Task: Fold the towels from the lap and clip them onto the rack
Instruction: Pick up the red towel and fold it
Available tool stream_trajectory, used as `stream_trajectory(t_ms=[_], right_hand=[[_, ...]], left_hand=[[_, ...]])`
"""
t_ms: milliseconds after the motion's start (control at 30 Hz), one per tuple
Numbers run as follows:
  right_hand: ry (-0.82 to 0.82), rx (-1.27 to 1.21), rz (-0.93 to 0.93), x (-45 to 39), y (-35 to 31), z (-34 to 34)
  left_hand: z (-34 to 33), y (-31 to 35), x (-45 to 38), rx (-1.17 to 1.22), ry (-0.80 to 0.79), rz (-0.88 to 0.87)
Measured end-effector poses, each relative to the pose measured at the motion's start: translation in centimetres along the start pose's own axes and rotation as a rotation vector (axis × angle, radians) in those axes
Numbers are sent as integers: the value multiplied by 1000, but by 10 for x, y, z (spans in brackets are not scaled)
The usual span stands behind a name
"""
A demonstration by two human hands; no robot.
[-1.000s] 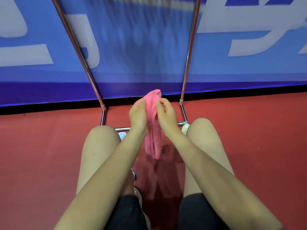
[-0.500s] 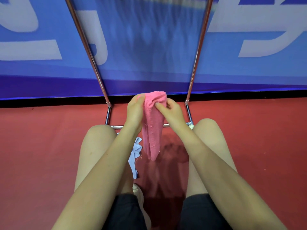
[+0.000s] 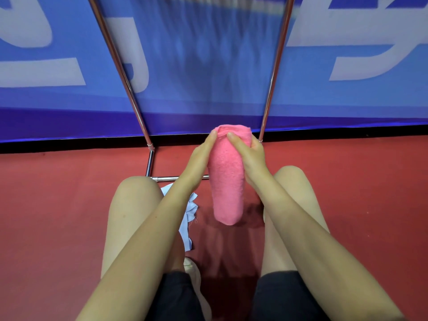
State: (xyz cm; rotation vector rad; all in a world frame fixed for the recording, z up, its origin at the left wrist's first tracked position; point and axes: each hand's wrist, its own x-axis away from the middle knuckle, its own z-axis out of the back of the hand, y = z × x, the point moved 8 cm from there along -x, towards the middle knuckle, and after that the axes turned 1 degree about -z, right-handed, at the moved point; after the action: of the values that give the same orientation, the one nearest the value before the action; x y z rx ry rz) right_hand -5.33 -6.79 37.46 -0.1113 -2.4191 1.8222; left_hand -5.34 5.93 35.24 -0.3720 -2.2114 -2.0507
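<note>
A pink towel hangs folded lengthwise between my knees, its top edge held up in front of the rack. My left hand grips the towel's upper left edge and my right hand grips its upper right edge, fingertips nearly meeting at the top. The metal rack stands ahead, with two slanted chrome poles and a low crossbar near my knees. A light blue towel hangs beside my left leg, partly hidden by my left forearm.
A blue banner wall with white lettering stands right behind the rack. The floor is red. My bare knees flank the pink towel on both sides. A pale object lies between my thighs, partly hidden.
The pink towel went from a bunched, twisted strip to a smoother, wider folded band. Both hands shifted up to its top edge, and the light blue towel came into view.
</note>
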Motion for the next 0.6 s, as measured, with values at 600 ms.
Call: stream_trajectory(t_ms=[600], right_hand=[[-65,-13,43,-6,-5,6]], left_hand=[[-13,-3,4,159,-94,9]])
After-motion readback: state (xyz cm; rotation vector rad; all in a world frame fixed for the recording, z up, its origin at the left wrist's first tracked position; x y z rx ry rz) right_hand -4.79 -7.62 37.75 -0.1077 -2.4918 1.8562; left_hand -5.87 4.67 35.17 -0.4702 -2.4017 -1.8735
